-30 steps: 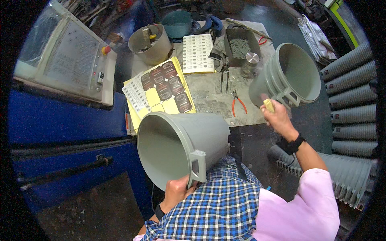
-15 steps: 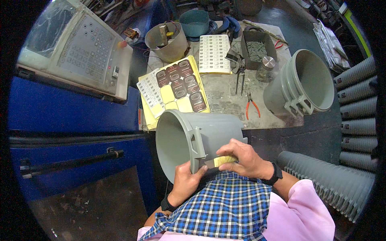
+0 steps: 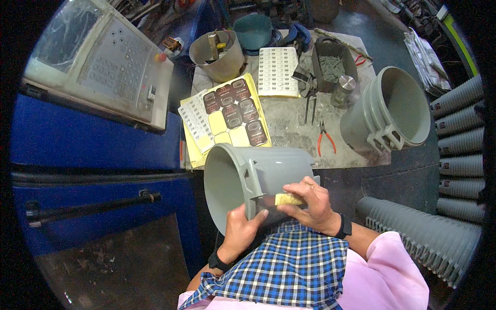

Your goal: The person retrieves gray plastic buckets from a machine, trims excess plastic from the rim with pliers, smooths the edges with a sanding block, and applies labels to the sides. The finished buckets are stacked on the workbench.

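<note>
A grey plastic bucket (image 3: 279, 163) lies on its side before me, its mouth turned left and a lug at the rim. My left hand (image 3: 242, 230) grips the rim's near edge, thumb outside. My right hand (image 3: 311, 205) is closed around a yellow-wrapped handle (image 3: 288, 199) whose flat blade, blurred, reaches the bucket's side just behind the rim. It looks like a scraper or short knife; its exact kind is not clear. The blade's tip lies close to my left thumb.
On the worktable (image 3: 289, 129) lie label sheets (image 3: 235, 113), red-handled pliers (image 3: 325, 140) and a bin of grey pieces (image 3: 333, 64). Nested buckets (image 3: 361, 116) stand at its right. A control panel (image 3: 111, 67) is at left; stacked buckets (image 3: 418, 237) lie at right.
The blade in my right hand has shifted slightly up and away from my left thumb along the bucket's side. My left hand keeps its hold on the rim.
</note>
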Motion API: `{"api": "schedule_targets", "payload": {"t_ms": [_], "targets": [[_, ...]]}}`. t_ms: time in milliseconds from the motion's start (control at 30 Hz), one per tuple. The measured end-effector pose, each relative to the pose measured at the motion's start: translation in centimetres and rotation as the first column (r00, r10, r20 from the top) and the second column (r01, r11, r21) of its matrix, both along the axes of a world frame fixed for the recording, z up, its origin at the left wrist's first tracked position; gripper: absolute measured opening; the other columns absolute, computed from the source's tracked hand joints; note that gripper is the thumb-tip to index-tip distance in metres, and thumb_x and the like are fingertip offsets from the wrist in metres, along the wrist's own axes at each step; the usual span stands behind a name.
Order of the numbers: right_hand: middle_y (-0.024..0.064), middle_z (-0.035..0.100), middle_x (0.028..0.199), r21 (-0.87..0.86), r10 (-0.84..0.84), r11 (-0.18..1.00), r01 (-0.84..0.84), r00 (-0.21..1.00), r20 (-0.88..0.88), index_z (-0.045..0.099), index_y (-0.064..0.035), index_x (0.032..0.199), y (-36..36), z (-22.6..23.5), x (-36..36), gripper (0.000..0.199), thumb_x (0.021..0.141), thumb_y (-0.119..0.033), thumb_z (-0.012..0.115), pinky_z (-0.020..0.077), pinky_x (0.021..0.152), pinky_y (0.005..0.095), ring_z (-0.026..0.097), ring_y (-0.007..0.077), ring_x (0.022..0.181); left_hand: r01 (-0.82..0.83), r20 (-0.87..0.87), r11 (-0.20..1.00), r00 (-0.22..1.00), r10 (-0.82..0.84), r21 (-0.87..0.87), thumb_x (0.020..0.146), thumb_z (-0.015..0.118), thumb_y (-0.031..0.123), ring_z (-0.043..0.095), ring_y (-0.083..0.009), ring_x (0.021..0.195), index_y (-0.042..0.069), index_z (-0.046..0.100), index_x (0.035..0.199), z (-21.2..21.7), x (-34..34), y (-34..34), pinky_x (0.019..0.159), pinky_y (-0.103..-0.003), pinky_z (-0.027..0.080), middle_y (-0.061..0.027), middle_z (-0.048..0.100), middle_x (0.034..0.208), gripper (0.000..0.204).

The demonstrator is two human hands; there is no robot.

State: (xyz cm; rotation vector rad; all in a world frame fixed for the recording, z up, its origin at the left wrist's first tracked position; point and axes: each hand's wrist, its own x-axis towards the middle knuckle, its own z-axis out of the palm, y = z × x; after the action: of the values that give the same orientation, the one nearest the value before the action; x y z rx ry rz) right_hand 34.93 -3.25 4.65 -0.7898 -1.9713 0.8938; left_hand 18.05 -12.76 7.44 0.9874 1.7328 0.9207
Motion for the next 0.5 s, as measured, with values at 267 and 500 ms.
{"api": "schedule_targets", "payload": {"t_ms": [267, 500], "targets": [[0.0109, 0.066, 0.086, -0.575, -0.384, 0.668, 0.472, 0.881, 0.277, 0.059, 0.0039, 0.097, 10.0, -15.7, 5.9, 0.031, 0.086, -0.025, 0.059, 0.0486, 0.070, 0.0309, 0.063, 0.0173, 0.078, -0.443, 0.289, 0.869, 0.821, 0.492, -0.221, 0.078, 0.063, 0.002, 0.060, -0.0176, 0.079, -0.006, 0.057, 0.101, -0.8, -2.6, 1.1, 0.072, -0.030, 0.048, -0.0109, 0.062, 0.092, 0.025], [0.0160, 0.066, 0.071, -0.390, -0.623, 0.607, 0.693, 0.719, 0.309, 0.066, 0.0034, 0.081, 13.2, -25.5, 9.8, 0.027, 0.079, -0.023, 0.064, 0.0466, 0.062, 0.0348, 0.063, 0.0217, 0.065, -0.366, 0.507, 0.886, 0.727, 0.463, -0.284, 0.084, 0.058, 0.008, 0.059, -0.0196, 0.086, -0.004, 0.052, 0.110, -0.7, -4.6, 5.7, 0.077, -0.034, 0.049, -0.0107, 0.060, 0.098, 0.029]]}}
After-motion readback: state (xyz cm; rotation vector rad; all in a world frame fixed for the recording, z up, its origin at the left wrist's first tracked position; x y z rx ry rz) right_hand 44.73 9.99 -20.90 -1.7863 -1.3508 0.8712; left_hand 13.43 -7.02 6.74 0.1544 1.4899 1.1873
